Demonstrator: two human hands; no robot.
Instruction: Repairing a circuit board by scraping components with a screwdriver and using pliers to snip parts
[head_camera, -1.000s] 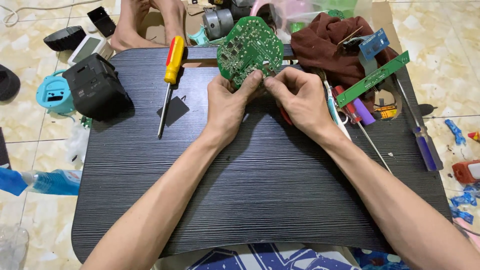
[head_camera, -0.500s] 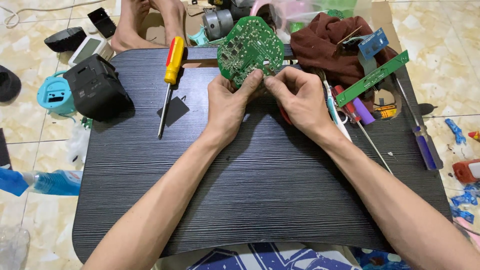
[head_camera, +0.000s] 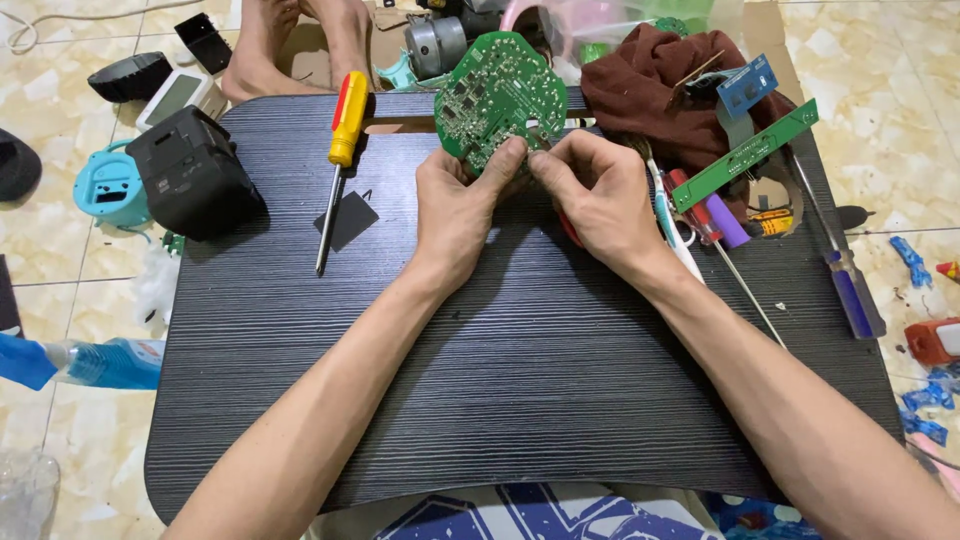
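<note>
Both hands grip a round green circuit board (head_camera: 497, 95), held tilted above the far edge of the dark table (head_camera: 520, 380). The left hand (head_camera: 462, 205) closes on its lower rim, thumb on the face; the right hand (head_camera: 597, 190) pinches the rim beside it, fingers curled. The board's lower edge is hidden behind the fingers. A yellow-handled screwdriver (head_camera: 340, 160) lies to the left, well apart. A red thing under the right hand is mostly covered.

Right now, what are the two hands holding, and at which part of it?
Both hold the round green circuit board by its lower edge: the left hand at bottom left, the right hand at bottom right.
</note>
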